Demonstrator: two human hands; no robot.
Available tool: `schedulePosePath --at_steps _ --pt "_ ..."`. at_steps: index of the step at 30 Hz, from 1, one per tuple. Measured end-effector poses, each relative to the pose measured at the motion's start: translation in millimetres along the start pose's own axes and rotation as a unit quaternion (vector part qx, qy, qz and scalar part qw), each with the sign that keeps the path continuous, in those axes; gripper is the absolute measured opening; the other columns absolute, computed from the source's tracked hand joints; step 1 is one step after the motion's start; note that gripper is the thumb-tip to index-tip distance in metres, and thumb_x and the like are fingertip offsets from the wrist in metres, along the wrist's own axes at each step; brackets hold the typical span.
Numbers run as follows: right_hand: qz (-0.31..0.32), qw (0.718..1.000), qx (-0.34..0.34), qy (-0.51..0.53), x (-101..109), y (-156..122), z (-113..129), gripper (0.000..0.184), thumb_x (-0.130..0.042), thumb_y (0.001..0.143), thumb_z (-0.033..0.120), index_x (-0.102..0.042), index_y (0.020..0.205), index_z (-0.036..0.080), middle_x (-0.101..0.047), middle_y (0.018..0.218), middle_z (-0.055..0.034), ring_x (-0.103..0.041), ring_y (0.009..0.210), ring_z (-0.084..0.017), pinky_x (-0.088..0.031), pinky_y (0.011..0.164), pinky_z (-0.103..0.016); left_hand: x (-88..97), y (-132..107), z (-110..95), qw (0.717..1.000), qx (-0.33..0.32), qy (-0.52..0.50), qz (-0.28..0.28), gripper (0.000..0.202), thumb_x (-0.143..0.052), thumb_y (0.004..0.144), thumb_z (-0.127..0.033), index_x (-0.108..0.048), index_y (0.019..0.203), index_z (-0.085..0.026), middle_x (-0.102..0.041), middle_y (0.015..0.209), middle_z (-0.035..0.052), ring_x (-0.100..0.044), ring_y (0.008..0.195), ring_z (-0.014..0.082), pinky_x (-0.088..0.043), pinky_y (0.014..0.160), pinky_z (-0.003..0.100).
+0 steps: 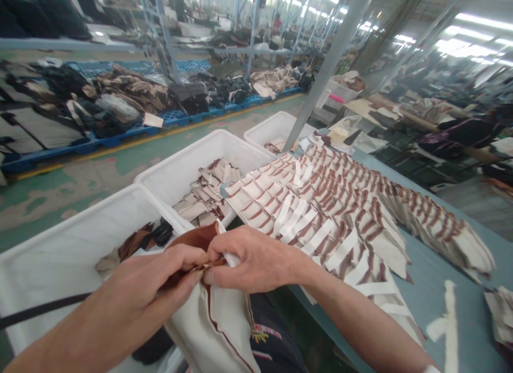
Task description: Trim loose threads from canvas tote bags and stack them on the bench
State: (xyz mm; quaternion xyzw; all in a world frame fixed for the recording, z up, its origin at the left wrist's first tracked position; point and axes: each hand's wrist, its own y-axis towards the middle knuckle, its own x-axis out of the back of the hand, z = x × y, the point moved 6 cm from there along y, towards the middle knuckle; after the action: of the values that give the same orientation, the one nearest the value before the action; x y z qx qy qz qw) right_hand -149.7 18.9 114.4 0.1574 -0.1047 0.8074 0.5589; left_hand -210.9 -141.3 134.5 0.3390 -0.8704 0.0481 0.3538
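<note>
My left hand (154,287) and my right hand (250,263) meet at the frame's lower middle, both pinched on the top edge of a cream fabric piece (218,327) with brown trim and a brown lining. The piece hangs down from my fingers in front of my lap. Just right of my hands, rows of overlapped cream pieces with brown stripes (340,212) lie spread on the grey-blue table (433,277).
Three white bins (60,245) stand in a row at the left, holding loose fabric pieces (204,194). Blue pallets (120,135) with dark garment stacks line the far side of the aisle. A slanted metal post (320,76) rises behind the table. Another person (473,132) sits at far right.
</note>
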Motion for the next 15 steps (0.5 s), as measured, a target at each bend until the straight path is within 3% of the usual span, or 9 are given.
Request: schedulePosePath --at_steps 7,11,15 --pt "0.042 0.999 0.009 0.028 -5 1 -14 0.027 -0.072 0.105 0.038 -0.063 0.087 0.020 -0.058 0.079 0.0054 -0.055 0.074 -0.012 -0.040 0.073 -0.025 -5.2 2 -8 0.995 -0.066 0.048 0.059 0.029 -0.054 0.096 -0.021 -0.082 0.092 -0.029 -0.081 0.069 -0.0100 -0.069 0.047 0.0100 -0.043 0.050 0.020" --pt "0.050 0.999 0.013 -0.011 -6 4 -13 0.025 -0.072 0.106 0.033 -0.061 0.088 0.020 -0.057 0.079 0.0049 -0.055 0.074 -0.013 -0.039 0.074 -0.026 -13.2 -1 -1 0.986 -0.089 0.108 0.089 0.027 -0.049 0.098 -0.019 -0.073 0.088 -0.027 -0.070 0.064 -0.0088 -0.062 0.047 0.0109 -0.037 0.050 0.025" --pt "0.007 0.997 0.008 -0.080 -6 4 -5 0.019 -0.073 0.101 0.020 -0.061 0.086 0.020 -0.059 0.081 0.0036 -0.055 0.077 -0.014 -0.037 0.076 -0.027 -15.1 -2 6 0.977 -0.112 0.175 0.044 0.026 -0.045 0.101 -0.019 -0.058 0.080 -0.027 -0.055 0.058 -0.0097 -0.051 0.042 0.0113 -0.034 0.049 0.027"
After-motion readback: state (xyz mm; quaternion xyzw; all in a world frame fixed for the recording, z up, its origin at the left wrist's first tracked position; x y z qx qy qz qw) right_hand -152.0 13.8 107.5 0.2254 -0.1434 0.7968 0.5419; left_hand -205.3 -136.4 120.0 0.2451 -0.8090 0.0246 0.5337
